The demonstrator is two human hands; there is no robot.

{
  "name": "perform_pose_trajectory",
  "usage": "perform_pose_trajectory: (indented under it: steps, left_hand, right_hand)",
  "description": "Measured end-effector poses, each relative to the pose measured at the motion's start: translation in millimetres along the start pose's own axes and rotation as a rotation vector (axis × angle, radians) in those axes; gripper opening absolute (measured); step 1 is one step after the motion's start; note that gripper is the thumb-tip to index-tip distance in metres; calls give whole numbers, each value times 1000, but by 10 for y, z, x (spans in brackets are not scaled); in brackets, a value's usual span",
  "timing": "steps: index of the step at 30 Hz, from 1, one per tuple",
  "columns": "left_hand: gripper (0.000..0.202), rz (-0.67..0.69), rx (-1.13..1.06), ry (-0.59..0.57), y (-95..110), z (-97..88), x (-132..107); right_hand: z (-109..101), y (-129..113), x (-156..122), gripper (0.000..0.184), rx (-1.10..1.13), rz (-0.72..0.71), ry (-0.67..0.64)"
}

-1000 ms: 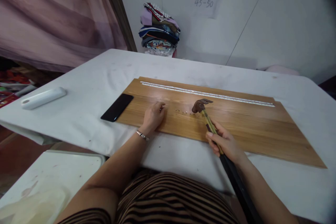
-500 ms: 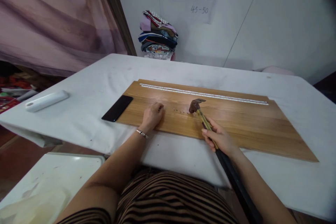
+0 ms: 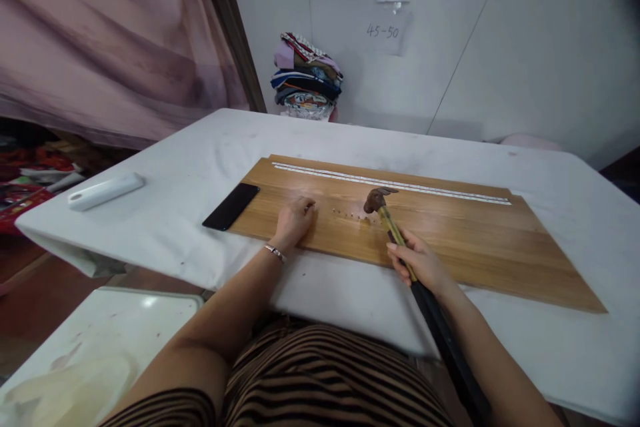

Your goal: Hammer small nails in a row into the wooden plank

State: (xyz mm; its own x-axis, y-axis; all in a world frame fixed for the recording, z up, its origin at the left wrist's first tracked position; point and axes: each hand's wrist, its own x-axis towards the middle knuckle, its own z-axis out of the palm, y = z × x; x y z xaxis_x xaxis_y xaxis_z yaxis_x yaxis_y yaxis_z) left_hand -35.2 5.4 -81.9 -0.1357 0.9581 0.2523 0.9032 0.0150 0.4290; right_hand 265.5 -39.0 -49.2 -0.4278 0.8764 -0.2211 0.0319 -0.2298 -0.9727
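Observation:
A long wooden board (image 3: 475,233) lies on the white table (image 3: 200,160). My right hand (image 3: 423,264) is closed round the handle of a hammer (image 3: 387,213), whose rusty head rests just above the board beside a short row of small nails (image 3: 350,215). My left hand (image 3: 294,220) rests on the board to the left of the nails, fingers curled with the fingertips pinched; what they hold is too small to make out. A pale strip (image 3: 390,181) runs along the board's far edge.
A black phone (image 3: 231,206) lies at the board's left end. A white cylinder (image 3: 106,191) sits on the table's left side. Folded clothes (image 3: 307,77) are stacked by the wall. A pink curtain (image 3: 100,33) hangs at left; a white tray (image 3: 100,333) is below left.
The hammer head has stayed by the nail row, shifting only slightly. My left hand keeps its place on the board. The view has tilted a little.

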Motion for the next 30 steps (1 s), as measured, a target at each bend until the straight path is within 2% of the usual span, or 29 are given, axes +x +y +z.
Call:
perform_pose_trajectory:
  steps: [5, 15, 22, 30]
  left_hand:
    - [25, 16, -16, 17, -10, 0, 2]
    - [16, -4, -38, 34, 9, -11, -3]
    - [10, -57, -74, 51, 22, -27, -3]
    - [11, -77, -78, 49, 2, -5, 3]
  right_hand:
    - [9, 7, 3, 23, -37, 19, 1]
    - [27, 11, 21, 24, -70, 37, 8]
    - [13, -10, 14, 33, -5, 14, 12]
    - [14, 14, 27, 28, -40, 26, 6]
